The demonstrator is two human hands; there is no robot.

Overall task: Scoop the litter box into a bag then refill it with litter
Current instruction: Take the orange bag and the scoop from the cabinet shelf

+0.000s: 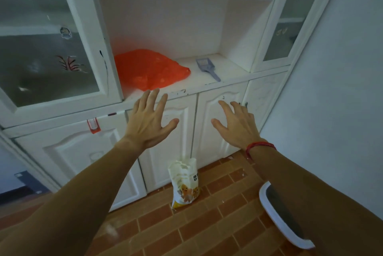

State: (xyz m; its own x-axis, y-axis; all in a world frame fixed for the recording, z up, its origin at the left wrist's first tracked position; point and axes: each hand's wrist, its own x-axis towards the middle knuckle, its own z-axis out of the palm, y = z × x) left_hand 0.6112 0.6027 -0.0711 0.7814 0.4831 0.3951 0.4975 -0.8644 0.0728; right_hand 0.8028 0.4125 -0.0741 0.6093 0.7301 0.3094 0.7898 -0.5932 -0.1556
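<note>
Litter box [275,202] well below fingers [224,106]

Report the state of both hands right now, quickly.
Left hand: open, fingers spread, holding nothing.
Right hand: open, fingers spread, holding nothing.

Looking forward and down from head height, close over left hand [150,120] and right hand [238,123], facing a white panelled cabinet [68,152] and brown tiled floor [207,224].
</note>
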